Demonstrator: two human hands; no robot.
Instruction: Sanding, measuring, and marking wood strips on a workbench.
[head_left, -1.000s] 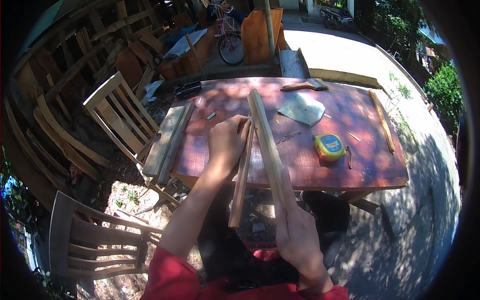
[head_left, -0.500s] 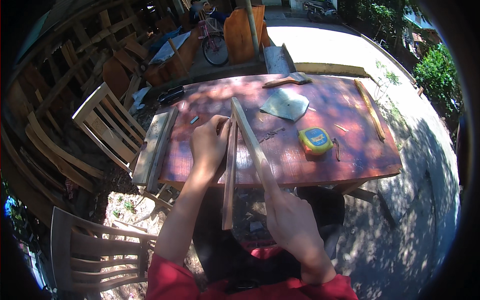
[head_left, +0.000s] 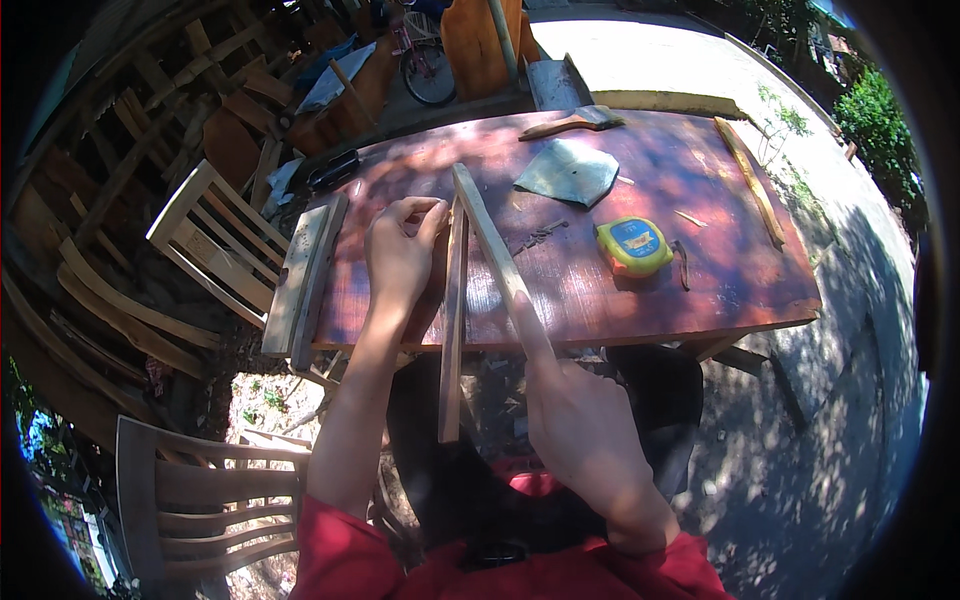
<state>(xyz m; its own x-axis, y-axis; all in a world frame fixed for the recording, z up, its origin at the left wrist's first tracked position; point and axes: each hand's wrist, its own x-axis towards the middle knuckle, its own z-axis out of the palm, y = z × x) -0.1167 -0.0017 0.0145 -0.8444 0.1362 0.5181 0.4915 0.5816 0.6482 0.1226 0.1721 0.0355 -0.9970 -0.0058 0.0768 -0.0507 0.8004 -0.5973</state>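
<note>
My right hand grips a pale wooden stick, its index finger stretched along the wood. The stick slants away to the left over the table. Left of it, a narrower wooden strip lies across the table's near edge and sticks out above my lap. Close beside the far ends of both pieces, the fingers of my left hand are pinched together. Whatever they hold, if anything, is too small to make out. To the right sits a yellow tape measure on the reddish-brown table.
Farther back lie a piece of sandpaper-like sheet and a curved wooden piece. A long wood strip runs along the right edge. Boards flank the left edge. Wooden chair backs stand left; a slatted one is nearer.
The view has shifted slightly. My left hand has turned, its thumb and fingertips now showing at the strip's far end. The small pale block beside it no longer shows. My right hand keeps its grip.
</note>
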